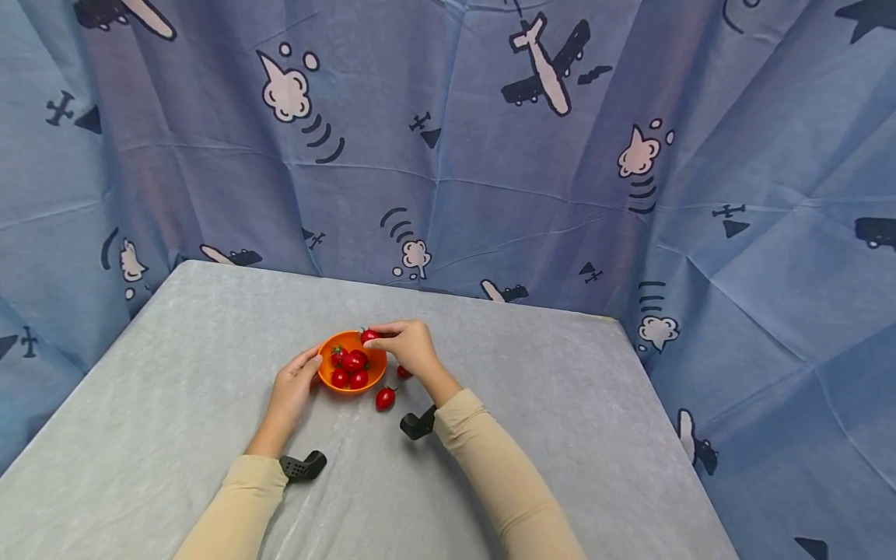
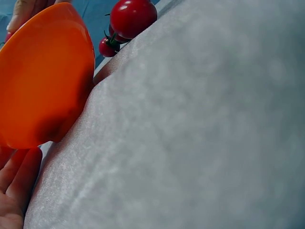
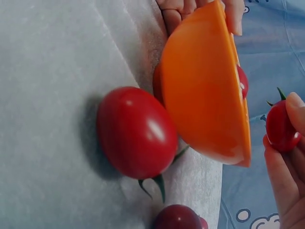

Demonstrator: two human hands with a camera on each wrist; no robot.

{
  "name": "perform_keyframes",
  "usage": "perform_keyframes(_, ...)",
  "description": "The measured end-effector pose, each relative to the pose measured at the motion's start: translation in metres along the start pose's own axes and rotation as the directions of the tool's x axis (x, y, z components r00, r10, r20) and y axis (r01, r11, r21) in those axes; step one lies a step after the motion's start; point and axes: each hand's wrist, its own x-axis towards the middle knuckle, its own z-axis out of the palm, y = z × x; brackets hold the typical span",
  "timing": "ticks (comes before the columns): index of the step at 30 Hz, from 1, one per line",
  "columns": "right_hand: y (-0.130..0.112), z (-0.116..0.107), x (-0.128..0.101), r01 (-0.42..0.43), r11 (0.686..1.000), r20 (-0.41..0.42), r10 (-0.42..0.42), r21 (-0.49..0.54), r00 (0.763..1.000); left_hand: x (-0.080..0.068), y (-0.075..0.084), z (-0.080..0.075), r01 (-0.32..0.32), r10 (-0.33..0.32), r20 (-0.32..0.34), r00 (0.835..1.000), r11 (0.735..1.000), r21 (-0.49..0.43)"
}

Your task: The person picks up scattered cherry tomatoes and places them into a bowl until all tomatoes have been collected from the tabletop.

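An orange bowl [image 1: 378, 364] [image 3: 200, 90] stands on the table with several red cherry tomatoes [image 1: 354, 361] inside. My left hand [image 1: 290, 393] holds the bowl at its left side, thumb over the rim and fingers along the outer wall. Above the far right rim, my right hand [image 1: 413, 346] pinches a cherry tomato [image 3: 281, 126] with a green stem between thumb and fingers. On the table just right of the bowl lies a loose tomato [image 1: 385, 399] [image 3: 137, 132]. Another tomato [image 1: 404, 372] lies beyond it, partly hidden by my right hand in the head view.
A pale grey cloth covers the table [image 1: 560, 404]. Behind it and along the sides hangs a blue curtain [image 1: 364, 194] printed with planes and clouds. Black camera mounts [image 1: 304, 466] sit on both wrists, close over the cloth.
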Motion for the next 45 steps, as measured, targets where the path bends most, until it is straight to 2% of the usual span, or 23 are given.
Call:
perform_keyframes(7, -0.003, 0.005, 0.001, -0.036, 0.999, 0.012, 0.036, 0.004, 0.999, -0.002, 0.001, 0.0, -0.014, 0.014, -0.002, 1.0, 1.0, -0.013)
perform_keyframes(11, -0.007, 0.008, 0.0, -0.024, 1.0, 0.005, 0.024, -0.009, 1.0, -0.003, 0.001, -0.001, -0.028, 0.028, -0.007, 1.0, 0.999, -0.021)
perform_keyframes(21, -0.007, 0.015, 0.003, -0.018, 1.0, -0.001, 0.018, -0.024, 1.0, -0.001, 0.0, 0.0, 0.002, -0.002, -0.004, 1.0, 1.0, -0.008)
perform_keyframes(35, -0.006, 0.021, 0.003, -0.042, 0.999, -0.002, 0.042, -0.005, 0.999, -0.002, 0.002, 0.0, -0.01, 0.01, -0.008, 1.0, 1.0, -0.003)
perform_keyframes(45, -0.009, 0.024, 0.003, -0.006, 1.0, 0.014, 0.005, 0.017, 1.0, -0.001, 0.001, 0.0, -0.015, 0.015, 0.001, 1.0, 1.0, -0.008)
